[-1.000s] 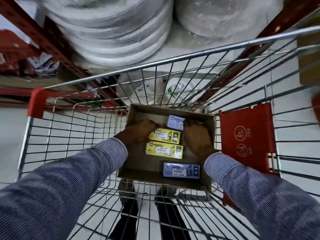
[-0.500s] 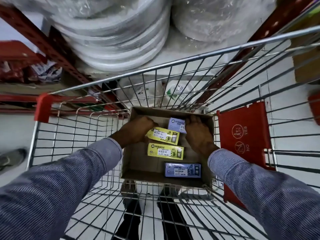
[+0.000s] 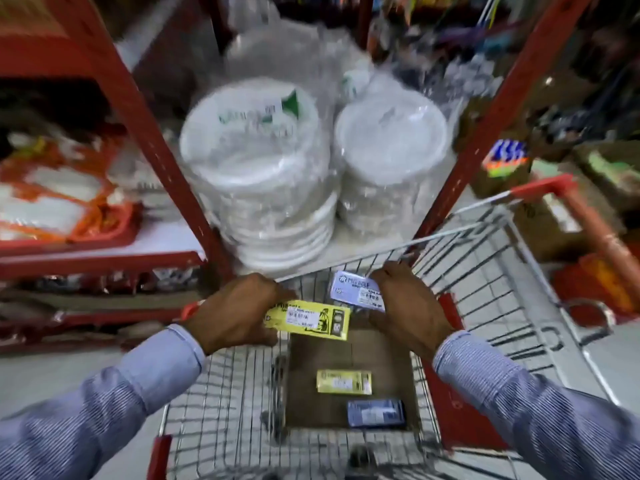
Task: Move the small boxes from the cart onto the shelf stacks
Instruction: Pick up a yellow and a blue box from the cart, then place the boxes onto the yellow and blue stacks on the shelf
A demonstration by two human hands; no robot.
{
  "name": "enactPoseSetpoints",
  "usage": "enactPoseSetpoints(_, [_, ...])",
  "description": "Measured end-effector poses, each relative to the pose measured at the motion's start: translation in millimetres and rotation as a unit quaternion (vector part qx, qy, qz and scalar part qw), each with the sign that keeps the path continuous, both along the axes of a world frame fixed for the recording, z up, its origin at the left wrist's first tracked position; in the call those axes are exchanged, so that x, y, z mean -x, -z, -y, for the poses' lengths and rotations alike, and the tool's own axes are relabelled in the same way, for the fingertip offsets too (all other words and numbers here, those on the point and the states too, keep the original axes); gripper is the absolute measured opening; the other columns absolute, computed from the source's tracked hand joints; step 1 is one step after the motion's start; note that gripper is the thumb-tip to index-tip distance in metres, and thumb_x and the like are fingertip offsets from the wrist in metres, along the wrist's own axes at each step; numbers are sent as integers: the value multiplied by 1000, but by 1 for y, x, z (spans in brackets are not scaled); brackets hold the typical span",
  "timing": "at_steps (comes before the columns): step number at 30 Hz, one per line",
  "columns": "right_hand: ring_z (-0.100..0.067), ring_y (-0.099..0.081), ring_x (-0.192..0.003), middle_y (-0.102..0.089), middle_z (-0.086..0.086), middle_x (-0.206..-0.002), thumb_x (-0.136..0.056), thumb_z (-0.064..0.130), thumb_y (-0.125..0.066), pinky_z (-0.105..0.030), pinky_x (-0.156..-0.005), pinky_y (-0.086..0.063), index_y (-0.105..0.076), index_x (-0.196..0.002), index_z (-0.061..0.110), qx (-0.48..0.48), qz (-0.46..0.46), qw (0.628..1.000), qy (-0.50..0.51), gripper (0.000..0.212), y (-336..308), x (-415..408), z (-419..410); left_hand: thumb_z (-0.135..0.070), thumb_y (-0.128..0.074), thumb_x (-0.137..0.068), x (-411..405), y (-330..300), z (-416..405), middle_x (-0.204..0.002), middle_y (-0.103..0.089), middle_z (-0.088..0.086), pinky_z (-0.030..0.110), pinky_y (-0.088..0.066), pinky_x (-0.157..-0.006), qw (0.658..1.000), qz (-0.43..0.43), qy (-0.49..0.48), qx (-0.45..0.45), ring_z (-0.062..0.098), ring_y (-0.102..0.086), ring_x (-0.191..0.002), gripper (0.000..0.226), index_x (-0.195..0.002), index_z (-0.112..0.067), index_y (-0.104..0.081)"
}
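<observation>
- Your left hand point(image 3: 239, 310) is closed around one end of a small yellow cardboard box with a white price label point(image 3: 308, 319), holding it raised above the wire shopping cart point(image 3: 491, 271).
- Your right hand point(image 3: 408, 306) grips a small lavender-blue cardboard box with a white label point(image 3: 353, 292), also lifted clear, just beside the yellow one and a little farther from you.
- Both held boxes sit near the cart's far rim, in front of the shelf.
- Below them, an open brown cardboard carton point(image 3: 325, 358) rests in the cart basket.
- Inside that carton lie a second small yellow box point(image 3: 344, 381) and a dark blue small box point(image 3: 375, 413), flat and apart from each other.
- Ahead, two plastic-wrapped stacks of white disposable plates point(image 3: 263, 174) stand side by side on the white shelf board between red metal shelf uprights point(image 3: 138, 109).
- You wear striped blue shirt sleeves point(image 3: 114, 403) on both arms.
- The view is blurred, so the small print on the labels cannot be read.
</observation>
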State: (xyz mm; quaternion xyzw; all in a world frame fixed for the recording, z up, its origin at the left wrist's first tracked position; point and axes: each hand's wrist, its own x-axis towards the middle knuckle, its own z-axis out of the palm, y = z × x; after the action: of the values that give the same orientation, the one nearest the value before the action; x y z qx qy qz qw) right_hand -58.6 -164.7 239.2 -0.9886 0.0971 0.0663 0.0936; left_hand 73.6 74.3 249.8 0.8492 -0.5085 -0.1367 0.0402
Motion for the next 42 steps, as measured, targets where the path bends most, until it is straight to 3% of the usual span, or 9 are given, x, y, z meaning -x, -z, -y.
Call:
enactPoseSetpoints(5, [-27,-52,-103,-54,-7,-109,-69,28,-71,-35,-78,-46,-56,-113,12,48,115,992,2,49,-130,5,-14,-47,-67,-62,2,-129,-24,-85,-75,-11,27,-55,-57,996,67,-18,59,4,-65,-67,46,-107,-40,-62])
enactPoseSetpoints(11, [-24,-52,-102,-53,-4,-108,-68,33,-70,-35,-73,-49,-56,-112,17,112,235,965,15,49,-267,10,-24,-43,-69,-52,7,-262,-45,-97,-78,-8,28,-56,-68,982,156,-28,105,13,-71,-81,67,-120,-38,-64])
enactPoseSetpoints(16, [-26,-51,-98,-50,-3,-103,-66,36,-69,-38,-73,-50,-54,-107,19,162,308,937,19,46,-358,19,-23,-41,-72,-49,10,-344,-60,-77,-73,-15,21,-52,-56,958,198,-50,204,5,-65,-66,61,-110,-42,-64])
enactPoseSetpoints(20, [-24,-50,-101,-51,-2,-105,-67,35,-70,-39,-80,-51,-55,-105,19,172,348,921,33,44,-411,19,-11,-46,-77,-53,-2,-394,-55,-112,-76,-10,29,-57,-85,940,230,-68,242,12,-70,-100,69,-121,-37,-66])
enactPoseSetpoints(22, [-23,-51,-101,-51,-1,-105,-67,33,-70,-36,-80,-51,-56,-104,18,174,366,913,37,41,-426,13,-3,-43,-77,-53,-10,-412,-47,-115,-75,-6,32,-56,-90,934,242,-74,253,16,-70,-105,70,-121,-33,-67])
enactPoseSetpoints(31, [-23,-49,-103,-51,-2,-110,-73,23,-72,-33,-85,-49,-55,-111,19,210,379,901,27,41,-438,-50,40,-30,-85,-63,-67,-431,9,-113,-76,-4,32,-58,-85,903,283,-117,302,15,-71,-99,60,-120,-29,-67])
enactPoseSetpoints(42, [-21,-51,-102,-53,0,-113,-75,7,-68,-31,-82,-45,-55,-112,20,237,368,899,13,41,-405,-115,76,-24,-81,-74,-120,-417,43,-124,-71,-2,37,-58,-92,919,271,-123,259,16,-68,-107,57,-127,-26,-63])
